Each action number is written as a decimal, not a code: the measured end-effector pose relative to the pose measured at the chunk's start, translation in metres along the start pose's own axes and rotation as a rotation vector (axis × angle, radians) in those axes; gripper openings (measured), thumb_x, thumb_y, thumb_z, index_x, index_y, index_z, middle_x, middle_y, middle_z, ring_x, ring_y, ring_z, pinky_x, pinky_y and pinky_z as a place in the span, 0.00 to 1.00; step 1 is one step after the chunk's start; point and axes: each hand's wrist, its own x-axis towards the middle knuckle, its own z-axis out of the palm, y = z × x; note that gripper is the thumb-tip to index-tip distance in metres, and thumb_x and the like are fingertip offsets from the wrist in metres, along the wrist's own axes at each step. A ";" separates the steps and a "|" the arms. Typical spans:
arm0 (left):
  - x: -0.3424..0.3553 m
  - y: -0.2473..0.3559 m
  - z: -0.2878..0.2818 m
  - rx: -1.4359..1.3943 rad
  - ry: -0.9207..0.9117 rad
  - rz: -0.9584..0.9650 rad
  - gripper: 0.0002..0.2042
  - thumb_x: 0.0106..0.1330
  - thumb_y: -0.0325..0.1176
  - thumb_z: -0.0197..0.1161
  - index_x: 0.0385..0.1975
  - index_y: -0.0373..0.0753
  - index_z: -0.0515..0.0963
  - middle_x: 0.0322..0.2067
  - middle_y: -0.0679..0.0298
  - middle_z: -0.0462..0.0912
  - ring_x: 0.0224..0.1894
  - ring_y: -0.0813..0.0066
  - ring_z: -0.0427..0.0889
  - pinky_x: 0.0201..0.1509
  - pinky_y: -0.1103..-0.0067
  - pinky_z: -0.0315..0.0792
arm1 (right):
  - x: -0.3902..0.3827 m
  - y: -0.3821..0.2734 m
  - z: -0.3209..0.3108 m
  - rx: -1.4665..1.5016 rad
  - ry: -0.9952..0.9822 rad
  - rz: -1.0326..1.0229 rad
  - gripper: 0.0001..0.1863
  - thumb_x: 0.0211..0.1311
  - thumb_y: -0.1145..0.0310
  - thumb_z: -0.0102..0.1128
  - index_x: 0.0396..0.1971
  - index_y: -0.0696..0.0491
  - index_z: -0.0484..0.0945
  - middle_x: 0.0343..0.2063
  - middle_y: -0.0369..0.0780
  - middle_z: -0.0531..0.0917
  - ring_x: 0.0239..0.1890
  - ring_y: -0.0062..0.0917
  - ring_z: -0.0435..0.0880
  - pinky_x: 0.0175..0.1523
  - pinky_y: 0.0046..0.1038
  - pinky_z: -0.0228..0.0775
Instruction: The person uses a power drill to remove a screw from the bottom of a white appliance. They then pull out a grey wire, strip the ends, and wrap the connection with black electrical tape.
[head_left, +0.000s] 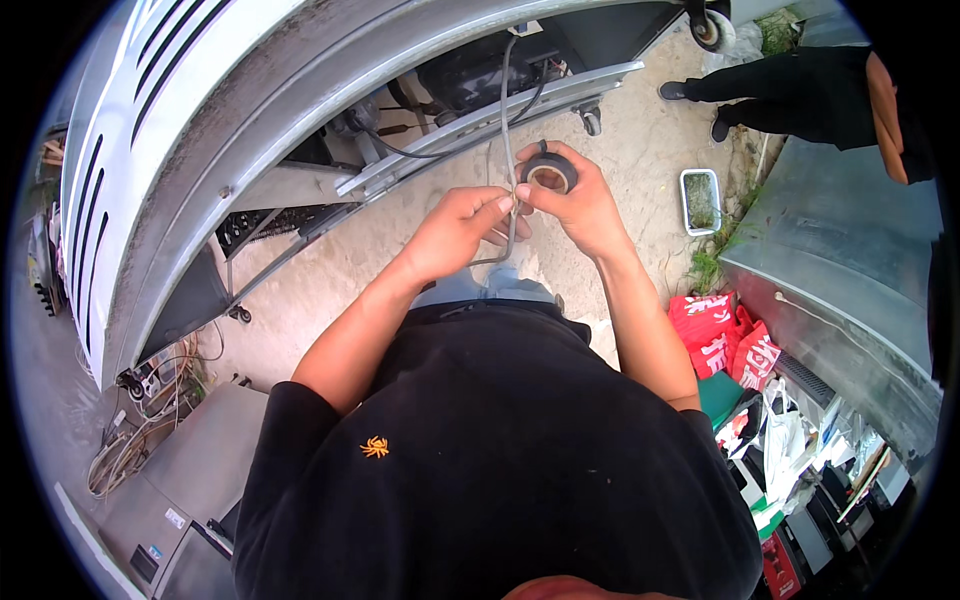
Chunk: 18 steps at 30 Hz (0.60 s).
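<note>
A grey cable [508, 90] hangs out of the open bottom of a large white and steel appliance [135, 150], beside a black component [460, 75] and other wires. My left hand [465, 215] pinches that cable with thumb and fingers near the middle of the view. Just to its right, my right hand [568, 205] grips a roll of black tape [548, 168], its thumb against the cable where my left fingers are. The cable bends below my hands; its lower part is partly hidden by them.
A person in black trousers [775, 100] stands at upper right. Below lie a white tub with weeds [700, 200], a metal panel [830, 260], red bags [720, 330] and assorted clutter. Tangled cables [140, 420] and steel units [190, 470] fill the lower left. The appliance has castors [590, 120].
</note>
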 end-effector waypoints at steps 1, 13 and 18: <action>0.000 -0.002 -0.003 -0.029 -0.005 -0.002 0.17 0.78 0.37 0.46 0.47 0.31 0.80 0.37 0.58 0.87 0.41 0.73 0.84 0.46 0.77 0.77 | 0.001 0.000 0.002 0.030 -0.006 0.013 0.18 0.56 0.78 0.68 0.47 0.59 0.77 0.35 0.35 0.81 0.34 0.17 0.79 0.43 0.21 0.72; 0.007 0.003 -0.003 -0.204 0.270 -0.031 0.07 0.75 0.30 0.53 0.42 0.32 0.70 0.34 0.54 0.86 0.35 0.68 0.88 0.37 0.78 0.80 | 0.010 0.011 0.020 -0.016 0.178 -0.161 0.18 0.55 0.82 0.68 0.46 0.60 0.76 0.37 0.37 0.83 0.39 0.16 0.81 0.46 0.21 0.76; 0.010 -0.001 -0.001 -0.101 0.309 0.049 0.06 0.73 0.27 0.56 0.43 0.34 0.68 0.34 0.58 0.84 0.34 0.70 0.87 0.34 0.80 0.79 | 0.006 0.010 0.018 0.039 0.157 -0.107 0.19 0.54 0.81 0.69 0.47 0.59 0.76 0.37 0.36 0.83 0.41 0.16 0.81 0.49 0.21 0.74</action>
